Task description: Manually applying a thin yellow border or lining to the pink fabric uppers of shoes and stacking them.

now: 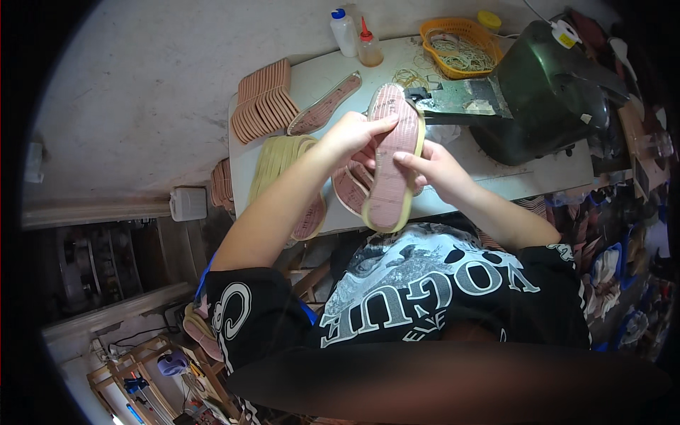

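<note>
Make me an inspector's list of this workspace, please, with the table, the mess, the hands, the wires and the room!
Surface: white table, holding stacks, bottles and a machine.
Job's things: pink sole with a pale yellow edge, held up; stack of pink soles; loose sole beside the stack.
Clutter: blue-capped bottle, red-tipped bottle, orange basket of tangled loops.
Hands: left hand and right hand both grip the pink sole, thumbs on its face.
Cables: thin white cord near the dark green machine.
Surroundings: pale wall; wooden rack, lower left.
</note>
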### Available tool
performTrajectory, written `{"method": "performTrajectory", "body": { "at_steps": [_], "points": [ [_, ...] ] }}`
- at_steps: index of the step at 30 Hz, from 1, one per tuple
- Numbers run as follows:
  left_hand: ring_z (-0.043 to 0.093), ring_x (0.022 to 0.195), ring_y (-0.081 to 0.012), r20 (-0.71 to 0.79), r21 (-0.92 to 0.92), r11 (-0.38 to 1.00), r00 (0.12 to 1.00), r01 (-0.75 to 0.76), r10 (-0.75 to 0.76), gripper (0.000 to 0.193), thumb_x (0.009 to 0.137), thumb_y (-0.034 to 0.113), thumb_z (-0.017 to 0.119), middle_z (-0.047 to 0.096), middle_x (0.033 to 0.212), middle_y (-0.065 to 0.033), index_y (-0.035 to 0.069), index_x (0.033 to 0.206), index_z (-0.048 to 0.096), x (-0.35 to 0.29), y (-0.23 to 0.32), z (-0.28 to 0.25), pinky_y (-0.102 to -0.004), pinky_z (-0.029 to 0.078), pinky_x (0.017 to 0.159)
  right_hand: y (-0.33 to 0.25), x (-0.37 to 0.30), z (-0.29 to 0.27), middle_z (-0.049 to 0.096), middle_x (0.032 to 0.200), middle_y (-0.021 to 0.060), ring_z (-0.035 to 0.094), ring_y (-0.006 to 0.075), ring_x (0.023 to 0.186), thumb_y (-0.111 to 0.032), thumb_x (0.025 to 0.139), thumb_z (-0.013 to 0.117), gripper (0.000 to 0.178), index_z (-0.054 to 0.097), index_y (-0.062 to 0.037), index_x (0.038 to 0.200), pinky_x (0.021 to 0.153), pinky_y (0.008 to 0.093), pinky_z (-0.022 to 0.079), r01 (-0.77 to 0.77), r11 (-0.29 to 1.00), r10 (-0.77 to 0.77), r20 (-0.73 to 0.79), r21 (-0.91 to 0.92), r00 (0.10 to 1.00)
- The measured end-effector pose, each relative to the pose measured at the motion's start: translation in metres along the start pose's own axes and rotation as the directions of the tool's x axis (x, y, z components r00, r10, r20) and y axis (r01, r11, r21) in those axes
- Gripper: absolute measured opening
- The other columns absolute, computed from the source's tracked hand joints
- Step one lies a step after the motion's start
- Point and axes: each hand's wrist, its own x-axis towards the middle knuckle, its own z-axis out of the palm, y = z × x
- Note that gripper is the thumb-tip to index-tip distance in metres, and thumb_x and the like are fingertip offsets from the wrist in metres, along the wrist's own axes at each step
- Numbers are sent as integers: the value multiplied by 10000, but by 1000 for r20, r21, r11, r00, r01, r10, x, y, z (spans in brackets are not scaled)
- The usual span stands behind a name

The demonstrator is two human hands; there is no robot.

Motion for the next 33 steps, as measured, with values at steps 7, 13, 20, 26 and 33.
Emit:
{"method": "performTrajectory", "body": {
  "at_steps": [7, 13, 20, 26, 33],
  "points": [
    [642, 554, -138, 38, -52, 992, 993, -114, 116, 455, 820, 410, 706, 666, 719, -117, -39, 863, 647, -5, -3, 3, -218, 536, 486, -6, 23, -19, 672, 943, 76, 632, 102, 806, -239, 890, 641, 311, 632, 13, 1072, 676, 243, 511, 101, 988, -94, -71, 116, 993],
    [558, 444, -85, -114, -16, 998, 992, -63, 61, 376, 790, 364, 753, 603, 597, -40, 14, 743, 623, 6, -1, -3, -186, 428, 388, -15, 23, -35, 677, 851, 76, 612, 83, 681, -277, 874, 670, 326, 660, 40, 946, 619, 216, 488, 17, 992, -11, -44, 126, 999],
    [472, 398, -50, -286, 14, 993, 952, -115, 114, 394, 778, 395, 758, 547, 541, 2, 43, 718, 592, 7, 10, 0, -168, 362, 371, 3, -35, -16, 677, 815, 82, 611, 96, 595, -256, 870, 661, 278, 660, 11, 948, 527, 207, 501, -254, 953, 234, 130, 163, 963],
    [445, 387, -51, -262, 77, 992, 958, -99, 116, 429, 762, 448, 754, 523, 527, 11, 68, 690, 567, 33, 25, -21, -180, 331, 363, 3, -14, 11, 681, 825, 121, 637, 124, 627, -197, 907, 584, 239, 649, 22, 974, 567, 242, 523, 20, 914, 7, -65, 404, 998],
    [531, 974, -259, -308, 630, 772, 883, -90, 354, 802, 674, 537, 769, 528, 1056, -241, -124, 1057, 526, 78, 44, -60, -306, 453, 768, -6, 17, 15, 675, 822, 107, 664, 145, 678, -186, 915, 576, 220, 639, 15, 976, 617, 251, 541, 148, 833, -61, -177, 534, 982]
  ]
}}
